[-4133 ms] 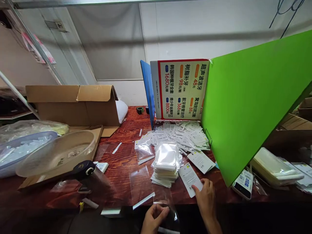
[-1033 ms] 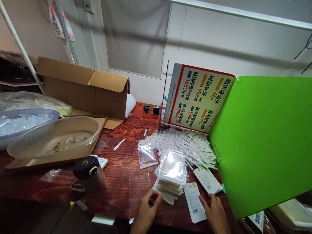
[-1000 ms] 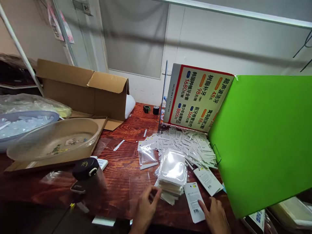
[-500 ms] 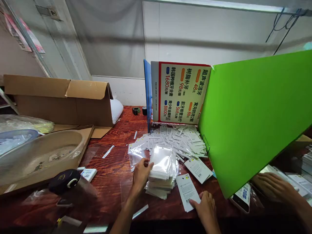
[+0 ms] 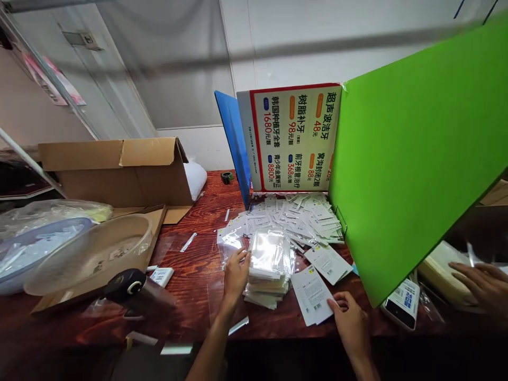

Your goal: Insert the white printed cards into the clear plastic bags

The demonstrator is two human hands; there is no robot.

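A stack of clear plastic bags (image 5: 270, 256) lies on the table in front of me. At its left edge my left hand (image 5: 237, 275) has its fingers bent and drawn together, pinching the edge of a top bag. My right hand (image 5: 351, 320) is closed on the lower right corner of a white printed card (image 5: 311, 293), which lies with another card partly under it. Another white card pair (image 5: 328, 263) rests just behind. Beyond the bag stack spreads a loose heap of white cards (image 5: 296, 217).
A green board (image 5: 400, 159) and a printed price board (image 5: 297, 137) stand around the heap. At right are a phone-like device (image 5: 401, 304) and another person's hand (image 5: 482, 280). To the left are a tape dispenser (image 5: 133, 288), a translucent basin (image 5: 95, 254) and a cardboard box (image 5: 115, 180).
The camera view has shifted and tilted. My right hand keeps hold of the card corner, and my left hand stays at the bag stack. The other person's hand at right has moved.
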